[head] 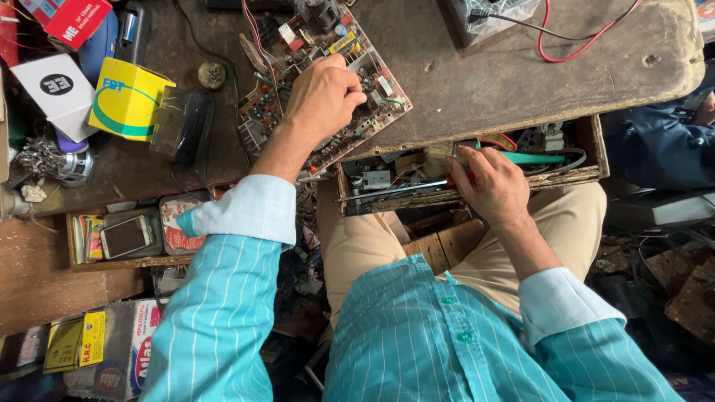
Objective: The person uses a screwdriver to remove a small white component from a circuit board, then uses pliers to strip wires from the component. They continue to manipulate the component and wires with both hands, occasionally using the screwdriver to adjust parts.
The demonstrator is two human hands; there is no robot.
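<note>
Over drawer rim, right hand

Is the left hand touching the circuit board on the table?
Touching. In the head view the left hand rests on the circuit board, its curled fingers pressing down on the components, with no gap visible between them.

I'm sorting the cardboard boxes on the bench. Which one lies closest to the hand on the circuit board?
The yellow box, just left of the left hand on the circuit board; the white box and red box sit farther left.
</note>
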